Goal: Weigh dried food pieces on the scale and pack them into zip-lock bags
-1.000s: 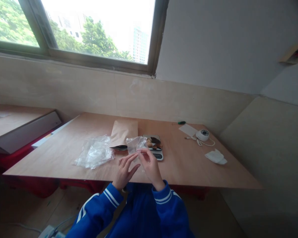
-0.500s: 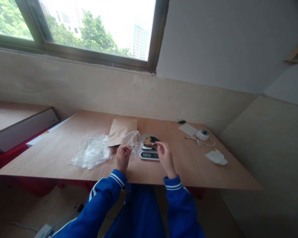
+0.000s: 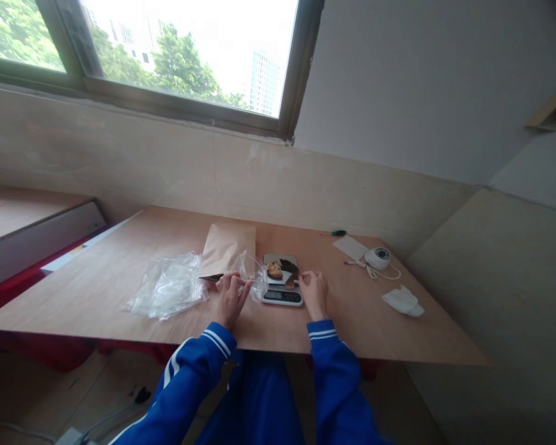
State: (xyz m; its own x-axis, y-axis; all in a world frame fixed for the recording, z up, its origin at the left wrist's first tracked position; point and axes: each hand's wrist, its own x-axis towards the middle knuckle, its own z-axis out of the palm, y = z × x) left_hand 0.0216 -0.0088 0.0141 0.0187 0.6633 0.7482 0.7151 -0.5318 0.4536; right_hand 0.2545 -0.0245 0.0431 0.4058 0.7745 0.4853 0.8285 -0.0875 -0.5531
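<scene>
Far left, a second table [image 3: 28,213] stands apart, and here on the main table [image 3: 106,278] comes a loose heap of clear plastic bags [image 3: 167,287], spread wide. Right beside it lies the brown paper bag [image 3: 229,247], its dark mouth facing the person and crowding the left hand [image 3: 231,300]. That hand has its fingers pinched on a single clear bag [image 3: 253,272], which overlaps the paper bag's corner and reaches the left edge of the scale [image 3: 282,298]. And on the scale, dead centre, sit a tan piece [image 3: 274,269] and a dark piece [image 3: 288,266]! The right hand [image 3: 314,293] is in at the scale's right edge, fingertips drawn together; whether they grip anything, I can't tell. Beyond, well clear, a green-handled screwdriver [image 3: 338,233], a white card [image 3: 349,247], the white dome camera [image 3: 377,258] with its looping cable [image 3: 393,275], and nearer, a crumpled white tissue [image 3: 403,301].
</scene>
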